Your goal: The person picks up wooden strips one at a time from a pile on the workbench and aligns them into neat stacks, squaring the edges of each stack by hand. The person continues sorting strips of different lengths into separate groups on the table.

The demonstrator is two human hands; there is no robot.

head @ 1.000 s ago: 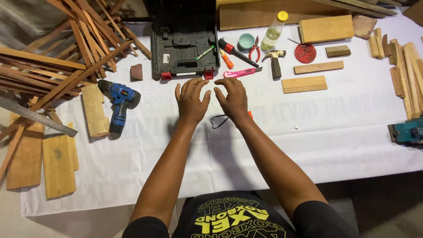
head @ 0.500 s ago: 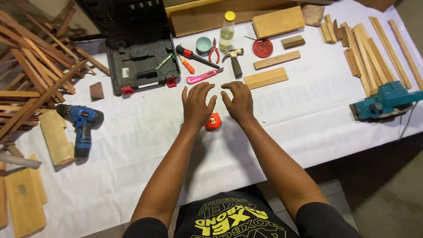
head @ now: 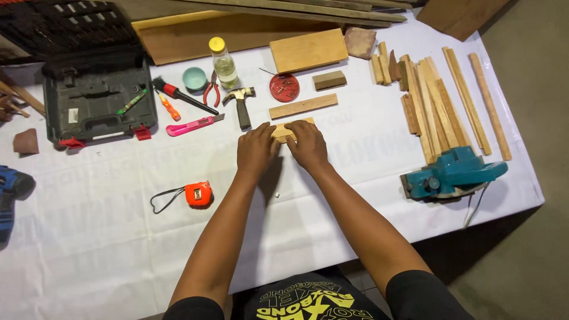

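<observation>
Both my hands rest side by side on a short light wooden block (head: 284, 130) lying on the white table cover (head: 106, 249). My left hand (head: 256, 149) curls over the block's left end. My right hand (head: 308, 144) curls over its right end, and most of the block is hidden under the fingers. A longer wooden strip (head: 303, 106) lies just beyond it. A hammer (head: 242, 104) lies to the upper left of my left hand. An orange tape measure (head: 198, 193) sits on the cover to the left of my left forearm.
A pink utility knife (head: 193, 125), screwdriver (head: 179, 94), pliers (head: 211, 93), teal cup (head: 194, 78), bottle (head: 224, 63) and open tool case (head: 98, 98) lie at back left. A red lid (head: 284, 88), board (head: 308, 50), wooden sticks (head: 441, 98) and blue planer (head: 453, 175) are on the right, a blue drill (head: 12, 189) far left.
My hands have moved away from the orange tape measure, forward and right, onto the short wooden block. The view has shifted right, so the planer and sticks now show.
</observation>
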